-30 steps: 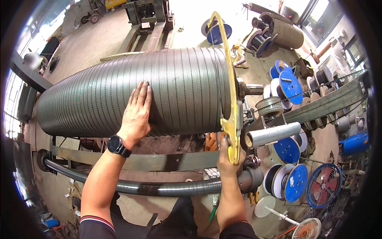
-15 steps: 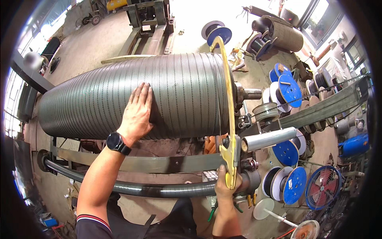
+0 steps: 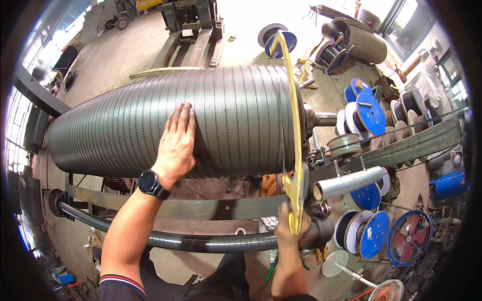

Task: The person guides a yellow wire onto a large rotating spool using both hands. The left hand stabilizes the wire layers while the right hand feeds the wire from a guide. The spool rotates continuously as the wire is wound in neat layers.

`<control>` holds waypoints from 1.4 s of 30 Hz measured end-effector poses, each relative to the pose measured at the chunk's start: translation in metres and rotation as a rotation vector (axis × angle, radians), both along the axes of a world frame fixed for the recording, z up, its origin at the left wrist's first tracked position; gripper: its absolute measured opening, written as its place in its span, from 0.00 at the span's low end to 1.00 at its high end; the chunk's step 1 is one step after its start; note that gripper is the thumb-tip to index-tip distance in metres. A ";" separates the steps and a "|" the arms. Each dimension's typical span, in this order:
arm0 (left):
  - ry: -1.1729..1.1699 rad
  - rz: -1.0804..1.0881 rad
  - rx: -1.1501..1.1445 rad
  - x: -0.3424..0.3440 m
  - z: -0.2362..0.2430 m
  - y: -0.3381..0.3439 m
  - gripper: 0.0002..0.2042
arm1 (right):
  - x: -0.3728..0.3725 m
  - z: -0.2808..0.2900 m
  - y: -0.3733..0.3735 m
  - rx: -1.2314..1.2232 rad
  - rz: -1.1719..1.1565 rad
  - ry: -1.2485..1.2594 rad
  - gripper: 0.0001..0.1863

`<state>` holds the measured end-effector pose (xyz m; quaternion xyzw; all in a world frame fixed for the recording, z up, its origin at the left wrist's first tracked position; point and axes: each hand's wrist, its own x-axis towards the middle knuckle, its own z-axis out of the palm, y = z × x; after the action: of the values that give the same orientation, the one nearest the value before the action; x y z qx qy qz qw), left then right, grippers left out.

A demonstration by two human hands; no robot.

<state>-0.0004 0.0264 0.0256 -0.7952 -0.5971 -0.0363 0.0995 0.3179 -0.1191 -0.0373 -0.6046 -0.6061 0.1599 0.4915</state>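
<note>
A large drum (image 3: 231,120) with a dark grey, ribbed surface of closely wound turns lies across the space before me. My left hand (image 3: 175,145) rests flat on its near upper side, fingers stretched out, a dark watch (image 3: 153,184) on that wrist. At the drum's right end, my right hand (image 3: 290,226) is closed round the handle of a yellow-framed hacksaw (image 3: 295,120). The saw points away from me, and its thin blade runs over the windings near the drum's edge. Whether the blade bites into the surface I cannot tell.
A flat metal beam (image 3: 216,205) and a black roller (image 3: 211,241) run between me and the drum. To the right are a silver tube (image 3: 349,183), blue-flanged reels (image 3: 370,114) and a fan (image 3: 409,237). Forklift forks (image 3: 201,47) stand beyond the drum.
My right hand has pushed the hacksaw away from me a little, so its far end reaches farther past the drum. My left hand stays flat on the drum; the view has shifted slightly.
</note>
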 end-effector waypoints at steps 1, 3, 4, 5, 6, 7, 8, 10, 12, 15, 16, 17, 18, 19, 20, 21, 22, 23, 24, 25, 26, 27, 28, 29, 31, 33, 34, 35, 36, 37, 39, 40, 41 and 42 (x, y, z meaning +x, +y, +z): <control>-0.010 -0.009 -0.006 0.001 0.001 0.001 0.60 | -0.003 0.005 0.024 0.032 0.021 0.015 0.10; -0.022 -0.009 -0.022 0.002 0.004 0.001 0.61 | -0.014 0.012 0.043 0.067 -0.013 0.074 0.04; -0.011 0.005 -0.037 0.001 0.003 -0.001 0.60 | -0.015 0.011 0.041 0.065 -0.016 0.075 0.04; -0.004 0.009 -0.032 0.001 0.000 -0.004 0.59 | -0.007 0.001 0.026 0.053 -0.020 0.044 0.05; -0.007 0.007 -0.023 0.000 -0.001 -0.004 0.59 | 0.004 -0.011 0.001 0.008 -0.020 0.005 0.05; -0.010 0.009 -0.006 0.000 -0.001 -0.004 0.59 | 0.008 -0.005 -0.015 0.020 0.011 -0.069 0.06; -0.015 0.008 -0.003 0.001 0.001 -0.005 0.58 | 0.008 -0.003 -0.025 -0.025 -0.010 -0.029 0.06; -0.017 0.007 -0.011 0.002 0.001 -0.007 0.58 | 0.008 -0.005 -0.024 -0.040 -0.041 -0.114 0.06; -0.032 -0.026 0.027 0.004 -0.004 -0.007 0.56 | 0.009 -0.017 0.014 0.131 -0.018 -0.145 0.06; -0.011 -0.013 0.042 0.001 -0.003 -0.007 0.56 | -0.004 -0.005 0.045 0.126 -0.026 -0.151 0.08; 0.000 0.001 0.040 0.001 -0.003 -0.007 0.56 | 0.003 -0.008 0.036 0.100 0.000 -0.202 0.08; 0.001 0.007 0.032 0.001 -0.007 -0.011 0.56 | 0.008 -0.015 0.017 0.035 0.013 -0.126 0.09; -0.008 0.009 0.046 0.000 -0.006 -0.010 0.56 | 0.013 -0.017 -0.002 -0.019 0.014 -0.058 0.09; -0.013 0.011 0.045 0.001 -0.008 -0.011 0.56 | 0.016 -0.017 -0.019 -0.077 0.012 0.015 0.10; -0.031 0.022 0.017 0.001 -0.005 -0.012 0.56 | 0.015 -0.017 -0.023 -0.072 -0.004 0.020 0.09; -0.048 0.021 0.007 0.003 -0.004 -0.012 0.56 | 0.012 -0.015 -0.025 -0.063 -0.024 0.026 0.09; -0.058 0.024 -0.004 0.005 -0.004 -0.011 0.55 | 0.007 -0.012 -0.016 -0.022 -0.040 -0.028 0.09; -0.067 0.025 -0.016 0.007 -0.004 -0.011 0.55 | 0.002 -0.008 0.002 0.019 -0.057 -0.082 0.09; -0.013 0.022 0.031 0.004 -0.007 -0.011 0.54 | -0.001 -0.013 0.025 0.150 -0.002 -0.080 0.09; -0.034 0.026 0.032 0.004 -0.004 -0.011 0.53 | -0.008 0.000 0.038 0.162 -0.024 -0.042 0.08; -0.055 0.029 0.032 0.005 0.001 -0.012 0.53 | -0.007 0.000 0.038 0.143 -0.023 -0.028 0.08; -0.072 0.027 0.025 0.006 0.002 -0.012 0.53 | -0.006 -0.005 0.037 0.116 -0.027 -0.010 0.08; -0.075 0.041 0.005 0.004 0.003 -0.011 0.53 | 0.000 -0.010 0.033 0.192 -0.002 -0.157 0.07; -0.056 0.042 -0.002 0.002 0.003 -0.011 0.53 | 0.006 -0.017 0.022 0.268 0.022 -0.304 0.07; -0.050 0.026 -0.008 0.004 0.000 -0.009 0.54 | 0.002 -0.015 -0.002 0.091 -0.016 0.043 0.07; -0.053 0.013 0.007 0.001 0.000 -0.008 0.56 | -0.001 -0.019 -0.006 0.080 -0.035 -0.002 0.06; -0.062 0.009 0.007 0.002 -0.003 -0.009 0.56 | -0.005 -0.009 0.006 0.105 -0.029 0.013 0.06; -0.072 0.004 0.007 0.003 -0.006 -0.010 0.56 | -0.009 0.002 0.027 0.131 -0.023 0.029 0.06; -0.050 -0.008 0.039 0.004 -0.007 -0.007 0.58 | -0.009 0.005 0.043 0.185 -0.015 -0.043 0.06; -0.073 -0.013 0.024 0.005 -0.006 -0.007 0.58 | -0.014 0.013 0.049 0.125 -0.044 0.023 0.06; -0.115 -0.014 -0.006 0.005 0.000 -0.009 0.58 | -0.019 0.010 0.035 0.050 -0.080 0.106 0.08; -0.103 -0.019 0.006 -0.001 -0.002 -0.007 0.58 | -0.017 0.012 0.020 -0.005 -0.092 0.029 0.07; -0.103 -0.014 -0.005 -0.004 -0.002 -0.008 0.57 | -0.016 0.013 0.001 -0.060 -0.103 -0.048 0.08; -0.111 -0.016 -0.012 -0.002 -0.002 -0.008 0.57 | -0.023 0.012 -0.008 -0.006 -0.151 0.014 0.07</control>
<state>-0.0021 0.0181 0.0240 -0.7974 -0.5954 -0.0773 0.0612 0.2945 -0.1266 -0.0256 -0.6488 -0.5547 0.1285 0.5048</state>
